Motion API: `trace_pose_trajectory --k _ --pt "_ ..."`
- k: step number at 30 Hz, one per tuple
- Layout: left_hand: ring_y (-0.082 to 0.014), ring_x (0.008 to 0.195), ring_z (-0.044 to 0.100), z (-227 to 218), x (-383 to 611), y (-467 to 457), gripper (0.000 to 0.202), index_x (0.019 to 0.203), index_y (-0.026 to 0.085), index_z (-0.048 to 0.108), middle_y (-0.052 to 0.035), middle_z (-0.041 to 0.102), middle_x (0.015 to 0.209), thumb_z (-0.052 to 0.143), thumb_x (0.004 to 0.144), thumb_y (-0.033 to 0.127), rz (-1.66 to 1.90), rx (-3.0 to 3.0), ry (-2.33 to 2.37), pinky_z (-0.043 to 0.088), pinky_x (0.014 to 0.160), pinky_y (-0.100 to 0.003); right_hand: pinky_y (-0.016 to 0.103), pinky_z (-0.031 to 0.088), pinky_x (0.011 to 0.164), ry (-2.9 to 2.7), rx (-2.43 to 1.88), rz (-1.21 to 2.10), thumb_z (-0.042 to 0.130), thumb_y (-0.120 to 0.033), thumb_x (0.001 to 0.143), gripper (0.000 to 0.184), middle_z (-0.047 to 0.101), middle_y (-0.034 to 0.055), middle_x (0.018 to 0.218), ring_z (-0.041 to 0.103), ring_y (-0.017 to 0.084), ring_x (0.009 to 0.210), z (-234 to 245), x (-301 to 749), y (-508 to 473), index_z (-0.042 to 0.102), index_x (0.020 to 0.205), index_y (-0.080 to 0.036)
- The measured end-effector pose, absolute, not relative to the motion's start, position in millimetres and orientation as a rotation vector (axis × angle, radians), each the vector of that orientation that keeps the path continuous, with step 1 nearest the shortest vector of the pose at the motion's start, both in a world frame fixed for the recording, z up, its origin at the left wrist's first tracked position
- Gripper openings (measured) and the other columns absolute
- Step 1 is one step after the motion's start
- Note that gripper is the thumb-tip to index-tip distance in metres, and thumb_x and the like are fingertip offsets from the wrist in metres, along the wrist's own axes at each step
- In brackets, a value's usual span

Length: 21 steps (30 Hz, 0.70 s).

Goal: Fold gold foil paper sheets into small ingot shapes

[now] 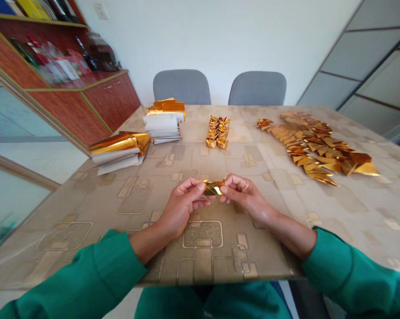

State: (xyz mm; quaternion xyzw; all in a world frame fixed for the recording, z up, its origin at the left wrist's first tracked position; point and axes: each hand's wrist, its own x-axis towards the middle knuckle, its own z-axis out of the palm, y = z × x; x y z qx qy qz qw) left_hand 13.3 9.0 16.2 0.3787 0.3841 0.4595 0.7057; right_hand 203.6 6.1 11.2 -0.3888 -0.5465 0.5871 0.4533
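Here we go, the left hand (181, 206) and right hand (242, 195) grip tight, a folded gold foil piece (213, 188) pinched between their fingertips, right in the middle over the patterned surface (203, 159), with gold foil triangles (312, 148) heaped off to the right!

The left hand (181, 207) and right hand (243, 195) pinch folded gold foil (213, 188) above a patterned tabletop (216, 164).
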Motion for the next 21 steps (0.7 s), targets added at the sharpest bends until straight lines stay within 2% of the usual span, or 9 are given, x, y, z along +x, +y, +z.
trace_pose_trajectory --k 2,4,8,13,16,21 --pt "-0.0175 0.079 0.073 16.7 13.5 8.3 0.034 0.093 0.017 0.063 -0.0038 0.073 0.091 0.076 0.078 0.045 1.022 0.818 0.820 0.057 0.066 -0.025 0.025 0.043 0.063 -1.297 -0.967 1.429 0.071 -0.041 0.085 0.026 0.065 -0.0029 0.067 0.054 0.010 0.061 10.7 203.8 7.8 0.059 0.077 -0.020" --pt "-0.0155 0.077 0.072 16.9 14.0 7.2 0.035 0.099 0.017 0.063 -0.0054 0.073 0.092 0.076 0.080 0.043 1.016 0.801 0.793 0.057 0.068 -0.025 0.024 0.044 0.063 -1.254 -0.981 1.380 0.071 -0.042 0.085 0.026 0.066 -0.0031 0.068 0.055 0.010 0.060 11.3 203.9 9.4 0.058 0.079 -0.021" --pt "-0.0094 0.070 0.066 14.1 16.3 5.3 0.027 0.086 0.013 0.065 -0.0028 0.072 0.082 0.083 0.073 0.030 0.959 0.732 0.761 0.055 0.068 -0.020 0.026 0.047 0.063 -1.283 -0.953 1.305 0.072 -0.045 0.083 0.029 0.070 -0.0025 0.072 0.059 0.011 0.061 12.5 201.7 7.6 0.054 0.087 -0.022" --pt "-0.0079 0.069 0.066 9.3 18.0 6.3 0.031 0.081 0.013 0.066 -0.0005 0.070 0.074 0.088 0.067 0.029 0.986 0.609 0.752 0.055 0.069 -0.018 0.028 0.048 0.067 -1.430 -0.950 1.258 0.063 -0.042 0.090 0.025 0.070 -0.0024 0.074 0.063 0.013 0.066 10.0 197.4 -1.2 0.046 0.093 -0.025" --pt "-0.0075 0.066 0.065 8.3 17.6 6.1 0.031 0.081 0.014 0.066 -0.0003 0.070 0.073 0.088 0.067 0.030 0.985 0.601 0.725 0.054 0.065 -0.017 0.029 0.047 0.068 -1.585 -1.006 1.124 0.057 -0.036 0.093 0.017 0.068 -0.0009 0.077 0.063 0.014 0.070 9.9 195.3 -4.9 0.045 0.091 -0.024" --pt "-0.0063 0.063 0.061 10.0 19.1 3.3 0.030 0.079 0.014 0.067 0.0015 0.068 0.072 0.089 0.064 0.028 1.040 0.641 0.714 0.051 0.064 -0.018 0.028 0.043 0.064 -1.760 -1.116 0.849 0.057 -0.023 0.087 0.013 0.058 -0.0021 0.072 0.057 0.014 0.067 10.8 189.8 -8.6 0.045 0.082 -0.023"
